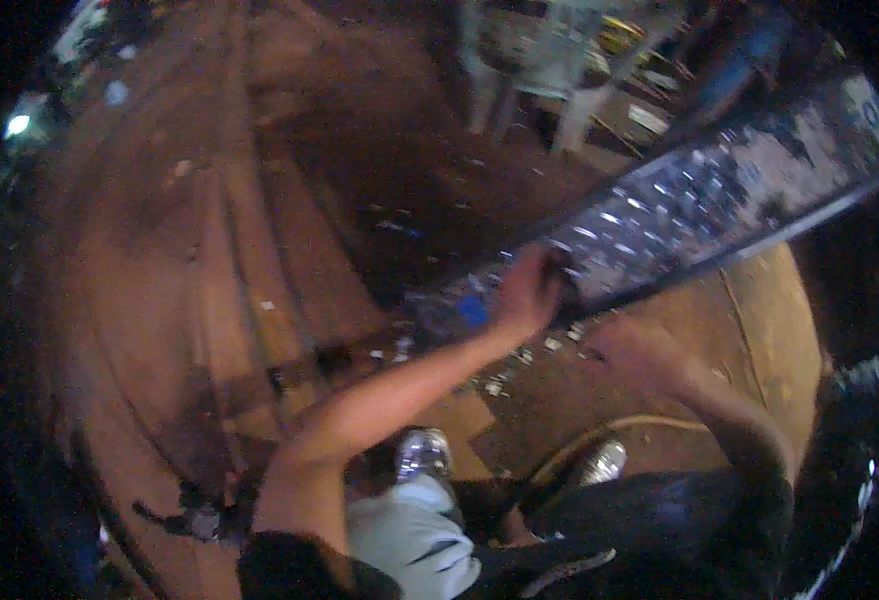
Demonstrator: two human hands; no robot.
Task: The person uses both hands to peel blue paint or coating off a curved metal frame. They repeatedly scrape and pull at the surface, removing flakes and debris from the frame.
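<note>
Hands (531, 292) near edge of tray (790, 165), floor (150, 270) stretching leftward

Hands: we count two, a left hand (530, 295) and a right hand (625, 345).
Long tray: one tray (805, 165), reaching past the left hand.
Shiny pieces: many shiny pieces (650, 215) right of the left hand, too blurred for us to number.
Blue patch: one blue patch (474, 310), just left of the left hand.
Shoes: we see two shoes (424, 455), below both hands.
</note>
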